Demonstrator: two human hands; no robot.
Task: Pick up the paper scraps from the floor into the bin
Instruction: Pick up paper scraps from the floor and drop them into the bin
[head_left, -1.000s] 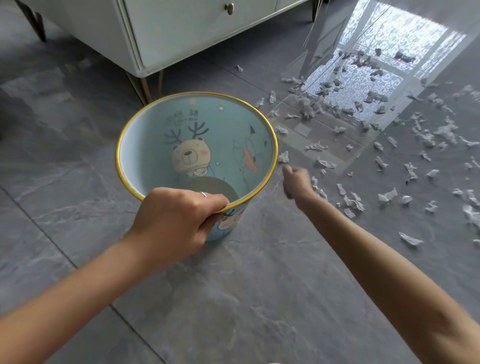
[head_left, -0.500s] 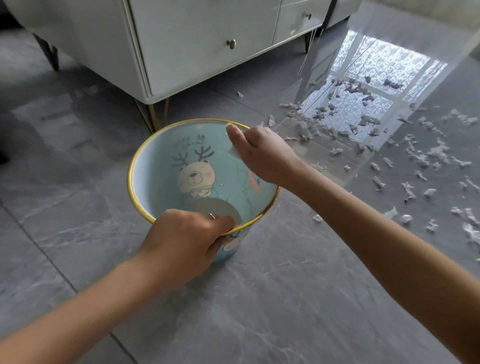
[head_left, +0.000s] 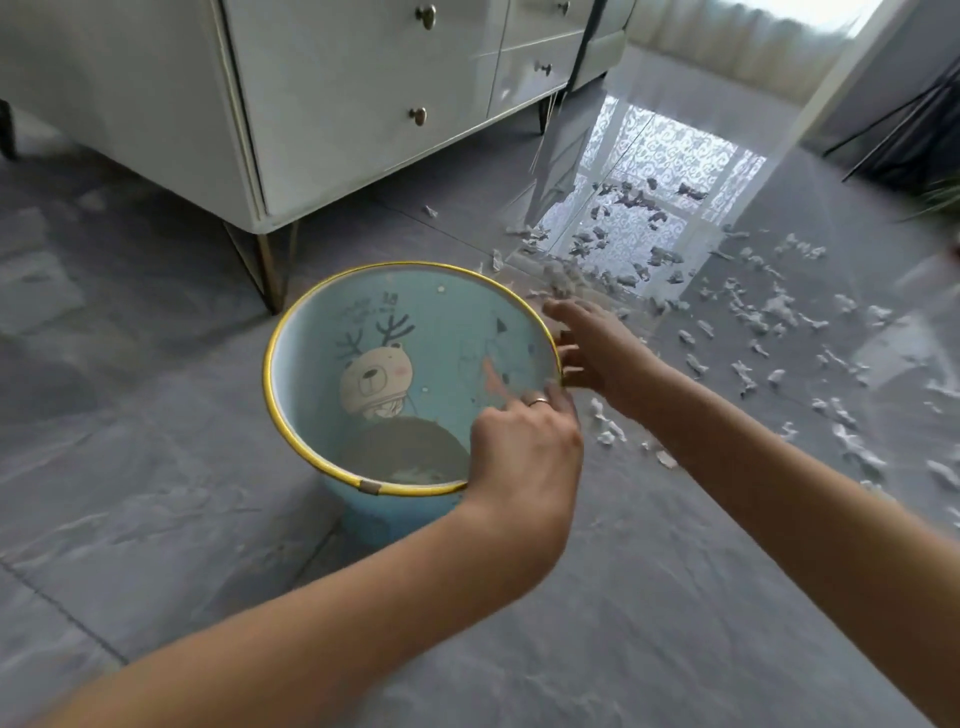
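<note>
A light blue bin (head_left: 291, 332) with a yellow rim and a bear print inside stands on the grey tiled floor. A few paper scraps (head_left: 410, 473) lie on its bottom. My left hand (head_left: 524, 441) holds the rim at its near right side, a ring on one finger. My right hand (head_left: 597, 348) hovers just outside the right rim with fingers spread and nothing in it. White paper scraps (head_left: 605, 426) lie on the floor under my right forearm. Several more scraps (head_left: 753, 317) are scattered far to the right and back.
A white drawer cabinet (head_left: 363, 104) on thin gold legs (head_left: 270, 260) stands close behind the bin. A bright window reflection (head_left: 670, 166) glares on the floor among the scraps. Dark stand legs (head_left: 904, 130) are at the far right.
My right hand has left the bin's mouth, moved right past the rim and opened, no longer holding a scrap. My left hand has shifted along the rim to the right.
</note>
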